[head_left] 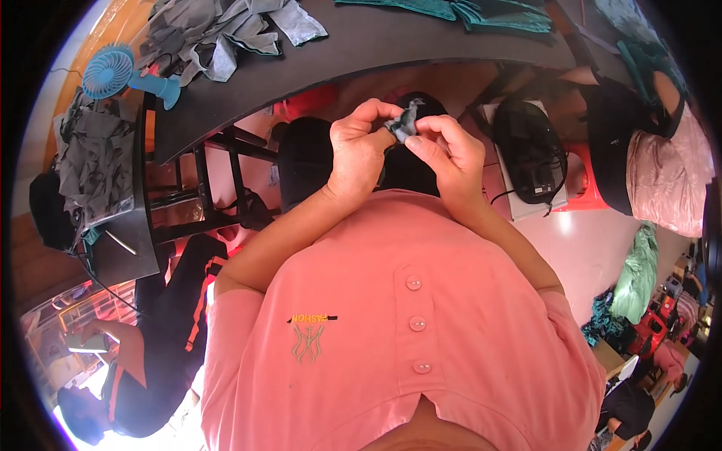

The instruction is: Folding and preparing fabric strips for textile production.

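Note:
A small grey-green piece of fabric (pixel 406 124) is bunched up between my two hands, above my dark-clothed lap. My left hand (pixel 361 144) pinches its left side with thumb and forefinger. On the other side, my right hand (pixel 453 150) grips it between thumb and curled fingers. One crumpled end of the cloth sticks up past the fingertips. Folds hide the fabric's full shape.
A dark table (pixel 361 64) curves ahead, with grey fabric pieces (pixel 226 34) at left and folded teal cloth (pixel 500 16) farther right. A blue fan (pixel 109 71) stands at the left. A black mesh-like object (pixel 530 150) is at right. Other people sit nearby.

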`<state>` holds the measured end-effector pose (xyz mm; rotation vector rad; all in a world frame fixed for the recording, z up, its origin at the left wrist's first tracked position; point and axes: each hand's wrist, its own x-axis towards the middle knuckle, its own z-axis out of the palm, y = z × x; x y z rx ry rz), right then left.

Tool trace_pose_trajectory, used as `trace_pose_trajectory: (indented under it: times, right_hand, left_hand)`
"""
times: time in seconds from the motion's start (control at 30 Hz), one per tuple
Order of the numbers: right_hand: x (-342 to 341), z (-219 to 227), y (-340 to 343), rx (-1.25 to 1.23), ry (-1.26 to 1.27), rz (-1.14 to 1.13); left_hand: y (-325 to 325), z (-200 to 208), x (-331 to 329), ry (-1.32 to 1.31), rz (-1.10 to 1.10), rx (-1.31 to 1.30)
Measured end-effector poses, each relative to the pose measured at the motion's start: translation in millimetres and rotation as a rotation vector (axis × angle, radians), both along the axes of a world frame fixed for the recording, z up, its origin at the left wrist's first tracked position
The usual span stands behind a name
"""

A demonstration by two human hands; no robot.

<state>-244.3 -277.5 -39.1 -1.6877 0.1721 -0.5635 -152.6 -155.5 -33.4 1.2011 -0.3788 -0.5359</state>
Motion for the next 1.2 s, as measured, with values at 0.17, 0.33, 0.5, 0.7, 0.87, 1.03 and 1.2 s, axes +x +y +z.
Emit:
trace_pose_trajectory:
  times: [0.17, 0.33, 0.5, 0.7, 0.87, 1.03, 1.2]
  right_hand:
    - [0, 5, 1, -0.081, -0.075, 0.021]
    - [1, -1, 2, -0.1, -0.096, 0.044]
    - [-5, -6, 4, -0.069, -0.063, 0.076]
    - [-8, -12, -1, -0.083, -0.027, 0.072]
    - [-6, -3, 3, -0.161, -0.034, 0.074]
    - [-6, -8, 11, -0.256, -0.058, 0.096]
    - [-4, -11, 4, -0.11, -0.012, 0.101]
  left_hand:
    - [12, -4, -2, -0.061, -0.017, 0.096]
    - [13, -9, -7, -0.314, 0.01, 0.083]
    - [14, -15, -6, -0.584, -0.03, 0.198]
    - [15, -15, -6, -0.51, -0.128, 0.242]
    - [16, -22, -8, -0.415, -0.054, 0.055]
    - [10, -29, -6, -0.453, -0.01, 0.104]
    - [16, -24, -1, -0.234, -0.13, 0.152]
